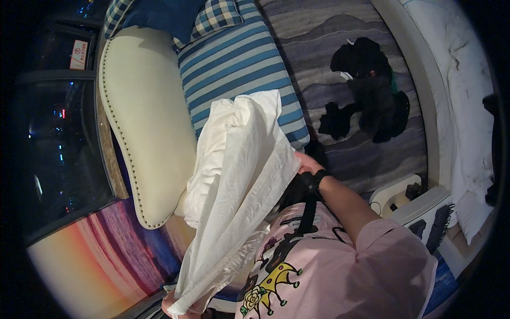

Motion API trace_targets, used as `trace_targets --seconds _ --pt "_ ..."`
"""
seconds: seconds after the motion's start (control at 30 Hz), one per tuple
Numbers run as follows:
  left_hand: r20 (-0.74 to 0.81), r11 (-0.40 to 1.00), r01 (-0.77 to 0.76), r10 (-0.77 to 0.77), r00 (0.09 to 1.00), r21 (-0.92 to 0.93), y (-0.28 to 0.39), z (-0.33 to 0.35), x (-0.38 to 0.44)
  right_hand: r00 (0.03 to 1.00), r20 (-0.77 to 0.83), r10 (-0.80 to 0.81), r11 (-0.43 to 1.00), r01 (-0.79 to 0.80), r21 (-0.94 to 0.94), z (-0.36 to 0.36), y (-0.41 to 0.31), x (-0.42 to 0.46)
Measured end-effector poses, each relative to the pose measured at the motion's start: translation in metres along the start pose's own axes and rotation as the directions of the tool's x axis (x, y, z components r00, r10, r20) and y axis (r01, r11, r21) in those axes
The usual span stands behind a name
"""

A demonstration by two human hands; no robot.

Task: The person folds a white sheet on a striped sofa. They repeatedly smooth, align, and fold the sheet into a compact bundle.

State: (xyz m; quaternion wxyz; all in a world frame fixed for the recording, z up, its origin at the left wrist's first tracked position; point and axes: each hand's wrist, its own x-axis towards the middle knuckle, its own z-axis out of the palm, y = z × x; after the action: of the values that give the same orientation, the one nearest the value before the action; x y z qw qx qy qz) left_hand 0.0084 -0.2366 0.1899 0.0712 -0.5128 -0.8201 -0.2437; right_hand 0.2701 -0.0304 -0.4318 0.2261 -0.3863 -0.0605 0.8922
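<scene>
A large white fabric sheet or cover (243,159) is stretched between my hands, its folds running down over the seat's near end and armrest. My left hand (181,307), at the bottom edge, is closed on one end of it. Higher up and to the right, my right hand (306,161) grips another edge near the corner of the striped cushion; a black band is on that wrist. The upper part of the fabric lies bunched on the blue-and-white striped seat cushion (235,67), against the cream studded backrest (147,119).
Blue and checked pillows (217,20) sit at the sofa's far end. Dark clothing (370,87) lies on the grey patterned carpet (338,32). White bedding (466,79) is at the right, with a pale plastic appliance or case (422,207) near my right arm. A dark window (63,139) is at the left.
</scene>
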Motion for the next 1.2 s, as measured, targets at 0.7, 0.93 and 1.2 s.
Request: trace_targets --seconds 0.7,0.93,1.2 --pt "0.777 0.193 0.755 0.226 0.588 -0.627 0.026 0.088 0.064 0.918 0.233 -0.322 0.946 0.300 0.124 0.285 -0.314 -0.237" --pt "0.549 0.145 0.530 0.187 0.814 -0.835 0.024 0.123 0.060 0.848 0.529 -0.044 0.979 0.141 -0.144 0.384 -0.197 -0.250" --pt "0.600 0.389 0.529 0.079 0.796 -0.754 0.024 0.141 0.055 0.862 0.507 -0.003 0.967 0.131 -0.218 0.403 -0.162 -0.254"
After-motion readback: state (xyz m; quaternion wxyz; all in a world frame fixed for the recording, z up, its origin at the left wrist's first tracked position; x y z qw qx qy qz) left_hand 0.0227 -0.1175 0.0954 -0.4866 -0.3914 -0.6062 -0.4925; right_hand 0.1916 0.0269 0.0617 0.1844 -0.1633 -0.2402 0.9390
